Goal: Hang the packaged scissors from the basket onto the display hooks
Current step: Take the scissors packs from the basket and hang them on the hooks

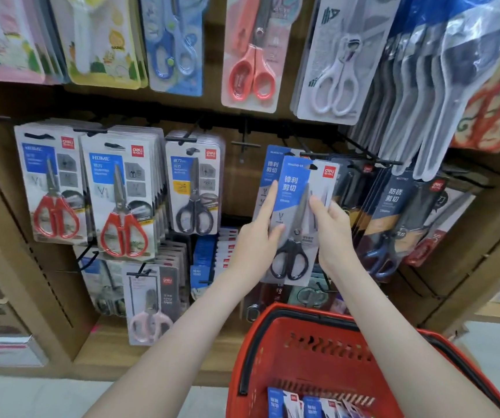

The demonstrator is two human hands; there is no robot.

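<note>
I hold a blue-and-grey scissors pack with black handles upright in front of the display. My left hand grips its left edge, index finger stretched up the card. My right hand grips its right edge. The pack's hang hole sits level with the tip of a black display hook. A matching pack hangs right behind it. Below, a red basket with a black handle holds more blue-and-white scissors packs at its bottom.
Rows of packaged scissors hang all over the wooden display: red-handled ones at left, black-handled ones in the middle, dark packs at right. An empty hook sticks out left of my pack. Long blister packs overhang upper right.
</note>
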